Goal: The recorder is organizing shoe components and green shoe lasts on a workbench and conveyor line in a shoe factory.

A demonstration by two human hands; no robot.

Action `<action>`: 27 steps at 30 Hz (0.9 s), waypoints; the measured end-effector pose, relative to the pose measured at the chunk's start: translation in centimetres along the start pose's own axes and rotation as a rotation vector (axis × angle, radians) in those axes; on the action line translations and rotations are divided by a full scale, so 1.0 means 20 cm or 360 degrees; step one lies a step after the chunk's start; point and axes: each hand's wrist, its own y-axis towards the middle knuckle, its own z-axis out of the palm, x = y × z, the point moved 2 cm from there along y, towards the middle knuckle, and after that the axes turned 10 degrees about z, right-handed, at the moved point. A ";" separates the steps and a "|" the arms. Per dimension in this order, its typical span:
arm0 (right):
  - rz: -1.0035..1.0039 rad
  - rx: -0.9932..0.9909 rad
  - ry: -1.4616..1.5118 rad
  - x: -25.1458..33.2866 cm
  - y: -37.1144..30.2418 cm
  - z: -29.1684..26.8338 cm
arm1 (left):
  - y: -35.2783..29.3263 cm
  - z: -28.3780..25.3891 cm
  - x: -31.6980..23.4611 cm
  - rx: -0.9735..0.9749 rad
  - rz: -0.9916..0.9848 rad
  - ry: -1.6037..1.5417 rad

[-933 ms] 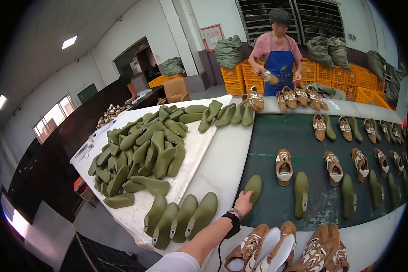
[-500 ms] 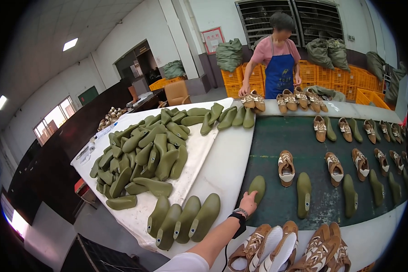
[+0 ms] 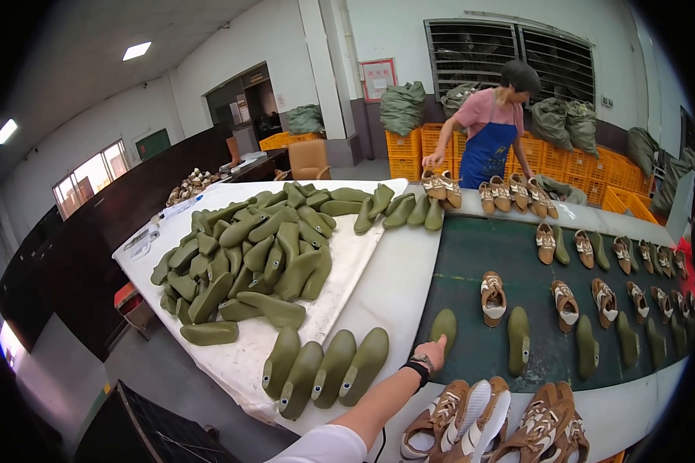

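Observation:
My left hand [image 3: 431, 353], with a watch and a black band at the wrist, is closed round the heel end of a green shoe last [image 3: 443, 328] at the left edge of the dark green conveyor belt [image 3: 471, 258]. Its fingertips are partly hidden. To the right, another green shoe last [image 3: 519, 339] lies on the belt, and a brown and white sneaker [image 3: 493, 299] sits farther back. Below my hand, several brown and white sneakers [image 3: 471, 420] stand on the pale near ledge. My right hand is out of the picture.
Left of the belt, a white-covered table [image 3: 347, 266] carries a big heap of green shoe lasts [image 3: 247, 247] and a short row of lasts [image 3: 336, 366] near its front. Across the belt, a co-worker [image 3: 490, 127] in a blue apron handles sneakers. Orange crates [image 3: 404, 145] line the wall.
The view has shifted a little. My left hand stays on the same last at the belt's edge. The co-worker has leaned and turned their head to the right, one hand still near the sneakers.

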 end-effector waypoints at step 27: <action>-0.0454 -0.0070 0.0115 0.39 0.21 0.15 | -0.12 -0.03 0.03 0.0288 0.0203 -0.0220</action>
